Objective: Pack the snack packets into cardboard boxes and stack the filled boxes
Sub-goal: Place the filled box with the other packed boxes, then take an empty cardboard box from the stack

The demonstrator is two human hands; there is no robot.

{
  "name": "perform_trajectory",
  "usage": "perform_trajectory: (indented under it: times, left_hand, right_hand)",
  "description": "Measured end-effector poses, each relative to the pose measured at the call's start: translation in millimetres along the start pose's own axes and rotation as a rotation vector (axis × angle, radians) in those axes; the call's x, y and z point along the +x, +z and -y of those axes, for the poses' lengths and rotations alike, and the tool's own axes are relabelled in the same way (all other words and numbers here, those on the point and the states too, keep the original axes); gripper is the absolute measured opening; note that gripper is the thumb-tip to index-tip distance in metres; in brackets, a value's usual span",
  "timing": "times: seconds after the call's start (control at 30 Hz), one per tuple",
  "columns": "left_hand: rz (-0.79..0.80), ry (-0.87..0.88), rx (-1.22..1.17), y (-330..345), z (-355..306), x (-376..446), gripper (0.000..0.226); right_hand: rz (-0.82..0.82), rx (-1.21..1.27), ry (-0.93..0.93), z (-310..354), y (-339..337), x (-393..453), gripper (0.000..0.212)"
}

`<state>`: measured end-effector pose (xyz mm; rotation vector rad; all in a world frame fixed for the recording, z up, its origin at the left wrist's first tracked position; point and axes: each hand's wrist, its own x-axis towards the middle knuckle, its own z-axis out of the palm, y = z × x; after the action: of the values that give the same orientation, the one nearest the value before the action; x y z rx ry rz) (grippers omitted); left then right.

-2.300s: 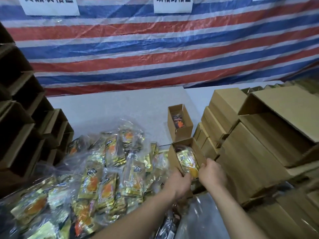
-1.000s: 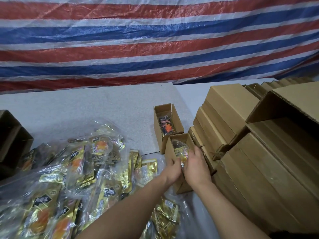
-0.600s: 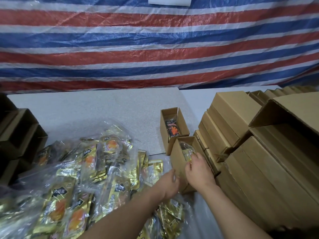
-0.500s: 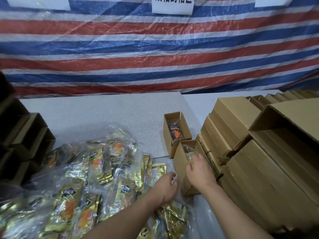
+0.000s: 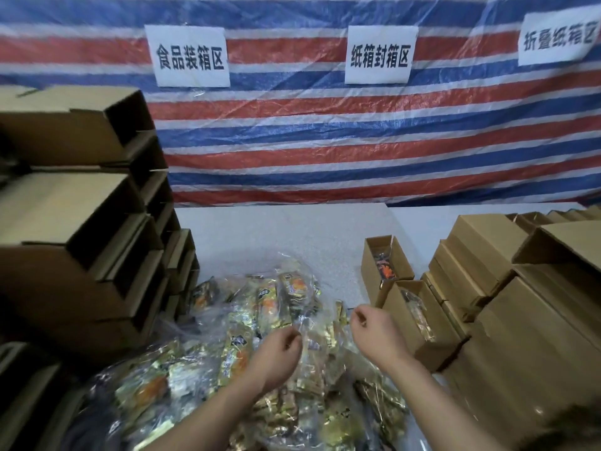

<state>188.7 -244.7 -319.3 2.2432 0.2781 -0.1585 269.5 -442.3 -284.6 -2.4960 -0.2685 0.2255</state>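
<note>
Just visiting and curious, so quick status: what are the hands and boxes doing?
Left hand and right hand over the heap of gold foil snack packets, loosely curled, nothing visibly held. Two open brown cardboard boxes beside them, packets inside. Nothing in the way.

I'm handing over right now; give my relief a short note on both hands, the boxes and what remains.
Left hand and right hand: both loosely curled, holding nothing, over the bagged snack packets.
Near open box holds a packet; far open box holds one too.
Closed boxes stacked at right; open boxes stacked at left.
Left: keep filling boxes, then stack them.
</note>
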Motion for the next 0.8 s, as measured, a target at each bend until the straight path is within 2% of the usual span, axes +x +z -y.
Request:
perform_trajectory:
  times: [0.17, 0.4, 0.67, 0.8]
  left_hand:
    - [0.002, -0.049, -0.009, -28.9, 35.0, -49.0, 0.017]
    - [-0.017, -0.15, -0.083, -42.5, 75.8, -106.4, 0.02]
    - [-0.087, -0.265, -0.185, -43.9, 105.1, -121.7, 0.018]
    - [-0.176, -0.255, -0.147, -54.9, 103.4, -121.4, 0.016]
  right_hand:
    - [0.08, 0.035, -0.009, 29.4, 31.3, -39.6, 0.024]
    - [0.193, 0.114, 0.053, 37.4, 81.1, -85.4, 0.019]
    - [0.229, 0.064, 0.039, 46.0, 95.9, -99.5, 0.018]
    - [0.231, 0.093, 0.031, 56.4, 105.2, -96.8, 0.016]
